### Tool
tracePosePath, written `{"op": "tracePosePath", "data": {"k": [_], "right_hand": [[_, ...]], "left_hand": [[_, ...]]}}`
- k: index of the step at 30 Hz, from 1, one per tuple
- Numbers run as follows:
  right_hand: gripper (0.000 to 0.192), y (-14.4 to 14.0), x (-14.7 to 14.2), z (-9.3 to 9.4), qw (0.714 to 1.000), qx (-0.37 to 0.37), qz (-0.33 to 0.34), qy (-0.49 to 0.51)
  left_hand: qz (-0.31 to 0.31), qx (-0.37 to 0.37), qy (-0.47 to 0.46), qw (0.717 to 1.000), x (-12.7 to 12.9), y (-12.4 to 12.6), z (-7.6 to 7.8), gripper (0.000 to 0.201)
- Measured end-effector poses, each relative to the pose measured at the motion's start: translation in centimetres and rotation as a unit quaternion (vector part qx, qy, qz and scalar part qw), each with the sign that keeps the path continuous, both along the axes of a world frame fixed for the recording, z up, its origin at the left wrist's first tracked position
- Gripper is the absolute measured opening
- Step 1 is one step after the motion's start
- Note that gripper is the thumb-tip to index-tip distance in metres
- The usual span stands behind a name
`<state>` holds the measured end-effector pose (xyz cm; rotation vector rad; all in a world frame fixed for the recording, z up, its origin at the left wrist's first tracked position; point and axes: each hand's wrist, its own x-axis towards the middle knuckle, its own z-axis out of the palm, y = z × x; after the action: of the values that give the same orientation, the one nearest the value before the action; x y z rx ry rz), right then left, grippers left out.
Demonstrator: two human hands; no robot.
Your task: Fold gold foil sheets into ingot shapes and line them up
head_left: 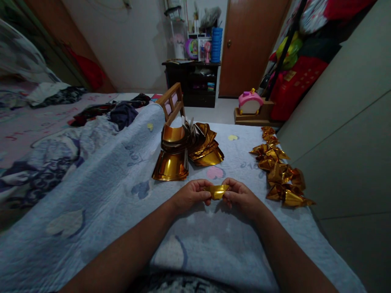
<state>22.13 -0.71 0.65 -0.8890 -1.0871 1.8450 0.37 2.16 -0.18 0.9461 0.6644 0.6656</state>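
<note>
My left hand [191,194] and my right hand [241,196] pinch the two ends of a small folded piece of gold foil paper [217,190], held just above the pale blue quilt [122,195]. Right behind my hands stands a stack of flat gold foil sheets [185,151], fanned and curling at the edges. To the right, along the quilt's edge, lies a row of several folded gold paper pieces [279,169].
A wooden frame [171,101] sticks up behind the gold sheets. Crumpled clothes [119,110] lie on the bed at the left. A grey wall or cabinet side [351,134] borders the quilt on the right. A dark shelf unit [195,83] and a brown door [250,44] stand at the back.
</note>
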Motion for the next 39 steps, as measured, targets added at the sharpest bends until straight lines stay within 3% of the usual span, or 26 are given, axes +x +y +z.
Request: {"op": "tracePosePath", "data": {"k": [15,24,30,39], "right_hand": [[0.043,0.10,-0.36,-0.64,1.000,-0.022,-0.011,0.016],[0.037,-0.16,-0.79,-0.67,0.997,-0.046,-0.035,0.059],[0.034,-0.14,-0.65,-0.71,0.998,-0.050,-0.019,0.041],[0.039,-0.07,-0.60,-0.87,0.997,-0.053,0.011,0.052]], "left_hand": [[-0.004,-0.023,-0.005,1.000,0.28,-0.07,-0.58,0.052],[0.044,0.006,-0.002,0.999,0.35,-0.25,-0.43,0.049],[0.044,-0.026,-0.021,0.998,0.43,-0.29,-0.27,0.049],[0.042,-0.012,0.000,0.999,0.30,-0.26,-0.95,0.050]]}}
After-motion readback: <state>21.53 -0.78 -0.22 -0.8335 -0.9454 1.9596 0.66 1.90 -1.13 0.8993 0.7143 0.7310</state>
